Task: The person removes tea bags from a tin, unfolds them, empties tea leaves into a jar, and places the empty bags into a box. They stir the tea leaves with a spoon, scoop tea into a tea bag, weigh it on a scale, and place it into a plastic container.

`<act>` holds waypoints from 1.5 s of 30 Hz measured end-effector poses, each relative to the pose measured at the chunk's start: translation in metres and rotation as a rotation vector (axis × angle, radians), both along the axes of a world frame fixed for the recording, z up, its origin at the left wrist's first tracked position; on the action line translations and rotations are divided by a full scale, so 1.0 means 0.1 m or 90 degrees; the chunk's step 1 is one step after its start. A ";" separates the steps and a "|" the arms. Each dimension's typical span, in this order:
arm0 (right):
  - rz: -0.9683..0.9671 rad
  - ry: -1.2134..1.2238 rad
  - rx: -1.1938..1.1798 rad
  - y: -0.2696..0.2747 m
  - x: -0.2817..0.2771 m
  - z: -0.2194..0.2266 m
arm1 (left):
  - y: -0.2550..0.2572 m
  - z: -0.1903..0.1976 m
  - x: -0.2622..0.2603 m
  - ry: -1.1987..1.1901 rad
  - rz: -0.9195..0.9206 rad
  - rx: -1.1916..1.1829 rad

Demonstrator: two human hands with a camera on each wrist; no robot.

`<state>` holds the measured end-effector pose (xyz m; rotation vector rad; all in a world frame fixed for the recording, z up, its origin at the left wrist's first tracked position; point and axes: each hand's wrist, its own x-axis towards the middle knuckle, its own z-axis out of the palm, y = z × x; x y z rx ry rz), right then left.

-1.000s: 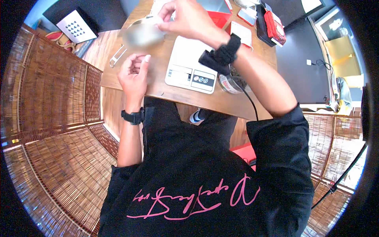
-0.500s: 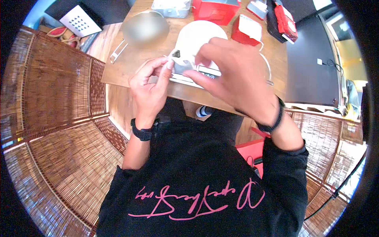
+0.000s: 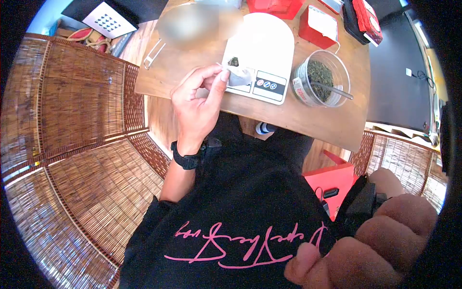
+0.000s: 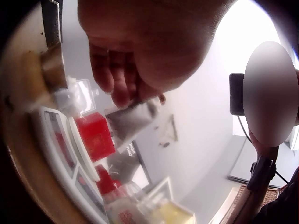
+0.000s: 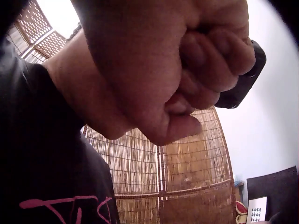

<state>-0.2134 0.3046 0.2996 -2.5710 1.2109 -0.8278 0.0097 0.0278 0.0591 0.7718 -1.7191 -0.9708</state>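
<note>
My left hand point(image 3: 199, 103) pinches a small white tea bag point(image 3: 239, 77) between thumb and fingertips. Dark leaf bits show at the bag's mouth, and in the head view it overlaps the front of a white kitchen scale point(image 3: 264, 43). From the left wrist, the bag point(image 4: 133, 122) appears below the fingers. Close to the head camera is my right hand point(image 3: 370, 245), large in view, its fingers curled. The right wrist view shows that hand point(image 5: 154, 79) as a fist, with nothing visible in it. To the scale's right stands a clear tub point(image 3: 299, 89) of dried green leaves, a metal spoon point(image 3: 332, 88) inside.
Left of the scale is a blurred round metal vessel point(image 3: 185, 26) with a wire handle point(image 3: 154, 54). Red boxes point(image 3: 308, 29) stand at the back of the wooden table point(image 3: 284, 118). A woven screen point(image 3: 86, 96) stands on the left, a red object point(image 3: 332, 178) below the table.
My left hand moved from beside the scale to its front and now holds the tea bag. My right hand left the vessel, passed by the bag, and rose close to the head camera.
</note>
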 end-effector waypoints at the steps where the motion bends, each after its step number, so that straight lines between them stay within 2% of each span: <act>1: -0.008 0.003 0.004 -0.05 0.07 0.01 | 0.01 -0.01 0.00 0.009 -0.006 0.020; 9: -0.018 0.019 0.031 -0.44 0.39 0.08 | 0.07 0.03 -0.01 0.029 -0.037 0.036; 17: -0.056 0.050 0.028 -0.58 0.48 0.15 | 0.10 0.06 -0.04 0.023 -0.050 0.029; 18: -0.056 0.054 0.032 0.80 -0.23 0.17 | 0.11 0.07 -0.02 0.021 -0.044 0.031; 19: -0.058 0.060 0.034 0.66 -0.19 0.18 | 0.11 0.07 -0.02 0.013 -0.043 0.022; 20: -0.067 0.070 0.037 0.26 0.03 0.19 | 0.11 0.07 -0.04 0.006 -0.048 0.015; 23: -0.125 0.100 0.058 -1.41 0.96 0.21 | 0.12 0.09 -0.05 -0.019 -0.042 -0.002; 24: -0.142 0.107 0.064 -1.81 1.14 0.19 | 0.15 0.07 -0.10 -0.017 -0.053 0.000; 25: -0.158 0.109 0.069 -1.96 1.20 0.19 | 0.16 0.03 -0.12 -0.003 -0.061 -0.003; 29: -0.135 0.103 0.043 -2.07 1.27 0.30 | 0.15 0.09 -0.06 -0.012 -0.062 0.009; 30: -0.129 0.108 0.039 -1.48 1.09 0.31 | 0.15 0.12 -0.06 -0.017 -0.068 0.026; 32: -0.124 0.117 0.043 -1.14 0.93 0.32 | 0.13 0.11 -0.07 0.014 -0.073 0.016; 33: -0.114 0.114 0.044 -1.04 0.92 0.25 | 0.12 0.16 -0.05 0.005 -0.079 0.013; 35: -0.169 0.084 -0.030 -0.74 0.85 -0.08 | 0.15 0.20 -0.03 0.000 -0.083 0.018; 36: -0.122 0.050 -0.037 -0.85 0.78 -0.26 | 0.15 0.19 -0.04 0.005 -0.088 0.022; 38: -0.346 0.210 0.080 -0.95 0.83 -0.48 | 0.16 0.15 -0.05 0.023 -0.082 -0.008; 39: -0.351 0.127 0.024 -1.16 0.73 -0.63 | 0.16 0.15 -0.05 0.024 -0.095 -0.005; 40: -0.368 -0.030 0.046 -1.26 0.57 -0.80 | 0.17 0.15 -0.05 0.035 -0.100 0.000; 42: -0.458 -0.127 0.068 -1.36 0.47 -1.11 | 0.18 0.16 -0.06 0.007 -0.122 -0.041; 43: -0.513 -0.142 0.140 -1.35 0.47 -1.16 | 0.18 0.15 -0.08 0.001 -0.133 -0.055; 45: -0.523 -0.181 0.151 -1.34 0.45 -1.31 | 0.21 0.16 -0.11 0.007 -0.149 -0.040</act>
